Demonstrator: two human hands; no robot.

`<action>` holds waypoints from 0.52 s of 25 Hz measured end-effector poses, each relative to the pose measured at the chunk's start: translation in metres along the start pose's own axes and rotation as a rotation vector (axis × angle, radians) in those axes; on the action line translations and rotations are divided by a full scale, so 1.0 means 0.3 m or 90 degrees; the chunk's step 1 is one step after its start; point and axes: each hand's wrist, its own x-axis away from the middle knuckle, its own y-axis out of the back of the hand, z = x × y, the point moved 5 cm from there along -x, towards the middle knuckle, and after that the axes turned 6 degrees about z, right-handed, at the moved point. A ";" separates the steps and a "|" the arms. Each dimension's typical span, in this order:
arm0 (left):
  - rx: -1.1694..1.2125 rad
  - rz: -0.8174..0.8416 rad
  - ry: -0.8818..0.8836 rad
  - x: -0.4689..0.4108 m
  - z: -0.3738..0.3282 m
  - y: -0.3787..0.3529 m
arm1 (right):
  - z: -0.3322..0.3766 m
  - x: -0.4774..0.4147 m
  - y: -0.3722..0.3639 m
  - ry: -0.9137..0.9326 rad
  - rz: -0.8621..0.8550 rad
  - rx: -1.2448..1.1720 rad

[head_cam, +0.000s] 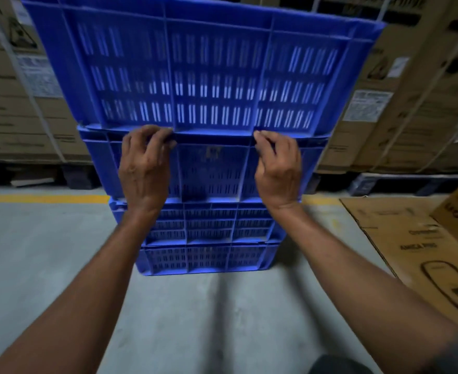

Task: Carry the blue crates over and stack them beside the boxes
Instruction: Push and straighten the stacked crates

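A stack of several blue slotted plastic crates stands on the concrete floor in front of me. The top crate [203, 74] fills the upper middle of the view and rests on the second crate [211, 168]. Lower crates [209, 238] sit beneath it. My left hand [144, 166] curls its fingers over the seam between the top crate's base and the second crate's rim. My right hand [279, 168] grips the same seam further right. Both forearms reach in from the bottom corners.
Strapped cardboard boxes on pallets stand behind the stack at the left [14, 103] and at the right [400, 103]. A flattened cardboard sheet [411, 260] lies on the floor at the right. A yellow floor line [44, 198] runs across behind the stack.
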 end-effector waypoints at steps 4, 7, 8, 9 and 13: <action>-0.042 0.232 -0.151 0.298 -0.057 -0.143 | -0.055 0.263 -0.018 -0.060 0.161 -0.067; -0.092 0.305 -0.126 0.434 0.009 -0.230 | -0.068 0.437 -0.093 -0.009 0.301 -0.013; -0.103 0.296 -0.113 0.443 0.006 -0.236 | -0.086 0.444 -0.112 0.015 0.316 0.009; -0.105 0.283 -0.105 0.442 -0.007 -0.240 | -0.107 0.436 -0.132 0.033 0.316 0.027; -0.159 0.225 -0.146 0.417 -0.008 -0.264 | -0.127 0.396 -0.191 0.101 0.244 0.078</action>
